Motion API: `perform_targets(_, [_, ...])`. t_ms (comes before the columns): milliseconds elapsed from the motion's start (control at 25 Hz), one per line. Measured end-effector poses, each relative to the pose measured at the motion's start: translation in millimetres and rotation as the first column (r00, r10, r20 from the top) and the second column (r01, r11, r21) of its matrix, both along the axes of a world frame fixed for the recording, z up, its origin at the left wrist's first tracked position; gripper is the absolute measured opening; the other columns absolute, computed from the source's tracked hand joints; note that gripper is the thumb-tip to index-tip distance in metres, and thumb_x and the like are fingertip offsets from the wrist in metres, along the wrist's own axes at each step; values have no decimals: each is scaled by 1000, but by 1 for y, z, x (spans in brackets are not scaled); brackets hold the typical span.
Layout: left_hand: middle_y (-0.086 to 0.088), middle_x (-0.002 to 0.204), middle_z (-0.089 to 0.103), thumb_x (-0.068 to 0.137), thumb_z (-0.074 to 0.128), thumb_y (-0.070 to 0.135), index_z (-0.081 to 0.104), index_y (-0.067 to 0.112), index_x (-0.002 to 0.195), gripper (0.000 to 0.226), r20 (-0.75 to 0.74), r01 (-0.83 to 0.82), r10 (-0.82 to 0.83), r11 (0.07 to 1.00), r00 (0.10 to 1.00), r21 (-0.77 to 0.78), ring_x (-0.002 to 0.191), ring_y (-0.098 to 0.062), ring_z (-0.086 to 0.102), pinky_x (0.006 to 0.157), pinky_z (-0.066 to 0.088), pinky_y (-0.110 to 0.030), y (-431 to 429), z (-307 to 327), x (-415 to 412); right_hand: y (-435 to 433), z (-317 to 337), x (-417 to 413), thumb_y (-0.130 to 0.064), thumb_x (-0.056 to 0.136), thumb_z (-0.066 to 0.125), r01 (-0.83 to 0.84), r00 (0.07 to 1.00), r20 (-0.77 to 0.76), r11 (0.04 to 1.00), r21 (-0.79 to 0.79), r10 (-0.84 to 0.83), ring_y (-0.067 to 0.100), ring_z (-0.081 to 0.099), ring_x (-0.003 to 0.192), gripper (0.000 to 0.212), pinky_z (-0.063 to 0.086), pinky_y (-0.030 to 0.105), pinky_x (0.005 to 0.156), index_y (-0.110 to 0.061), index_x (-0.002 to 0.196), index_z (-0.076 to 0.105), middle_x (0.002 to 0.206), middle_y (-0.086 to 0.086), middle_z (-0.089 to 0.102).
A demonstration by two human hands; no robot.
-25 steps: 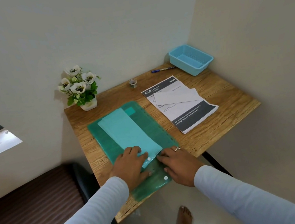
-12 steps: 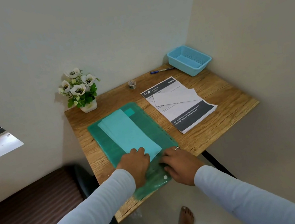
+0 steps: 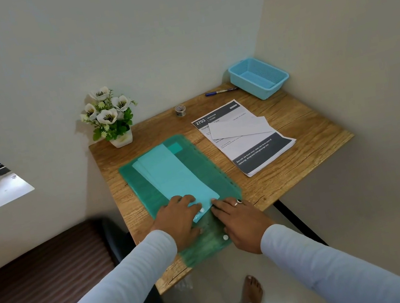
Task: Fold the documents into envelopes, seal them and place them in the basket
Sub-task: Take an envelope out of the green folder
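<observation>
Bare table [image 3: 305,139] leads to the basket [image 3: 259,78], flanked by documents [image 3: 244,138] and wall.

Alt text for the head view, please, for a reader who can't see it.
Left hand and right hand press on a green folder holding pale envelopes, at the near edge of a wooden table. Beyond: printed sheets, tape roll, pen, potted flowers, blue basket.

Printed documents [image 3: 260,153] flat mid-table, white envelope [image 3: 240,128] atop, blue basket [image 3: 276,87] far corner
</observation>
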State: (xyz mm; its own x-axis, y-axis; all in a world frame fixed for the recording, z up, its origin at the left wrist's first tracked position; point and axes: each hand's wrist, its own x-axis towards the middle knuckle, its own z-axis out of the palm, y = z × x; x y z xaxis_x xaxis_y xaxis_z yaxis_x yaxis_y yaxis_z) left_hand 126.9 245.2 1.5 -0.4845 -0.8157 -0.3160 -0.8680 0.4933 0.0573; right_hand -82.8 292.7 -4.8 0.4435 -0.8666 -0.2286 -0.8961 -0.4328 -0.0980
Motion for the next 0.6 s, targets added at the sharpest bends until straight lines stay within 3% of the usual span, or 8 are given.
perform_targets(200, [-6,148,42,89,63,14,48,20,143,56,105,46,-45,999,993,-12,126,-32,49,90,57,-48,-3,4,-7,-6,2,-1,-27,99,49,39,996,78,999,27,-41,30,47,133,50,45,44,110,-18,148,48,150,4,46])
perform_targets(400, [-13,123,48,83,71,6,50,10,130,51,176,109,-99,993,979,-45,98,-32,56,75,59,-45,0,13,-17,-7,4,-1,-28,98,50,33,996,83,999,21,-35,27,54,116,37,52,40,97,-20,134,58,131,3,56])
perform_targets(480, [-13,123,48,85,69,6,47,10,134,54,165,94,-81,993,983,-67,98,-32,56,76,59,-45,3,12,-18,-5,3,1,-28,97,53,33,997,70,999,8,-33,27,55,115,37,53,40,95,-20,133,58,129,3,56])
perform_targets(600, [-14,137,42,87,70,7,28,12,152,78,155,91,-79,994,985,-67,110,-35,55,81,58,-45,3,8,-18,-2,-1,0,-29,96,56,24,998,61,1000,-9,-23,28,55,118,42,53,41,98,-18,137,56,134,4,56])
